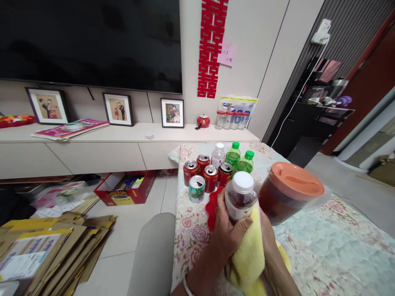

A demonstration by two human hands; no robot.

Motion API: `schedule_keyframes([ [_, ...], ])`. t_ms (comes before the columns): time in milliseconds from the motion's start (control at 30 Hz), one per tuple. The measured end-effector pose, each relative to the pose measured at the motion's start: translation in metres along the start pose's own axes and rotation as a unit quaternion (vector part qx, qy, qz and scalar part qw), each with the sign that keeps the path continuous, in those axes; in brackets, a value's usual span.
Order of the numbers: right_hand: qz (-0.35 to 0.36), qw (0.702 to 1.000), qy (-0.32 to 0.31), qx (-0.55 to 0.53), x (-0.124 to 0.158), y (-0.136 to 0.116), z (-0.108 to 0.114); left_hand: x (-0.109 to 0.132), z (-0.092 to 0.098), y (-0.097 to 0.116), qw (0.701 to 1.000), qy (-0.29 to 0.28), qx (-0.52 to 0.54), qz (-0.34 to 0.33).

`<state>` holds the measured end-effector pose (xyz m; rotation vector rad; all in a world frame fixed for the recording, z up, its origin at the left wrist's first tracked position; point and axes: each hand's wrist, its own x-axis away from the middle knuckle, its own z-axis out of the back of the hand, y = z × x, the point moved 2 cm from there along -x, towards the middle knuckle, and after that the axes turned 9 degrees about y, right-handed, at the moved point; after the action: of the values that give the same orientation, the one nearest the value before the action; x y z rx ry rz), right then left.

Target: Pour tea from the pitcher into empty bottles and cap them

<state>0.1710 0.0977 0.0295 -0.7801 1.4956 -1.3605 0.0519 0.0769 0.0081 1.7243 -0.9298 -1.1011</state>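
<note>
A clear plastic bottle [240, 197] with a white cap and dark liquid stands almost upright in my left hand [227, 226], whose fingers and thumb wrap its lower part. My right hand [268, 230] is closed around a yellow towel [248, 259], pressing it to the bottle's right side; its fingers are mostly hidden behind cloth and bottle. Just beyond are several opened drink cans, among them a green can [196, 190] and a red can [211, 179]. Behind these stand a white-capped bottle [218, 155] and two green-capped bottles [232, 154]. Under the held bottle a red scalloped mat [212, 209] shows partly.
To the right stands a large pitcher [274, 197] with an orange lid on the flowered tablecloth [336, 246]. A grey seat [154, 255] is left of the table. Flattened cardboard [70, 255] and a red box [123, 193] lie on the floor. Glass jars [232, 121] line the cabinet.
</note>
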Motion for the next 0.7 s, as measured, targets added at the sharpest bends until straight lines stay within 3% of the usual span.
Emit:
schedule_keyframes([
  [133,-0.004,0.998,-0.055,0.006,0.001,-0.004,0.0,-0.002,0.0,-0.001,1.0,0.005,0.003,0.011],
  [267,0.038,0.991,-0.09,0.092,0.001,-0.005,0.006,-0.002,0.0,-0.003,1.0,0.023,0.008,0.019],
  [400,0.109,0.977,-0.063,0.17,0.007,-0.008,0.011,-0.002,-0.001,-0.005,0.999,0.042,0.006,0.026],
  [700,0.18,0.969,-0.01,0.168,0.019,-0.049,0.01,-0.004,-0.001,0.003,0.999,0.025,-0.014,0.035],
])
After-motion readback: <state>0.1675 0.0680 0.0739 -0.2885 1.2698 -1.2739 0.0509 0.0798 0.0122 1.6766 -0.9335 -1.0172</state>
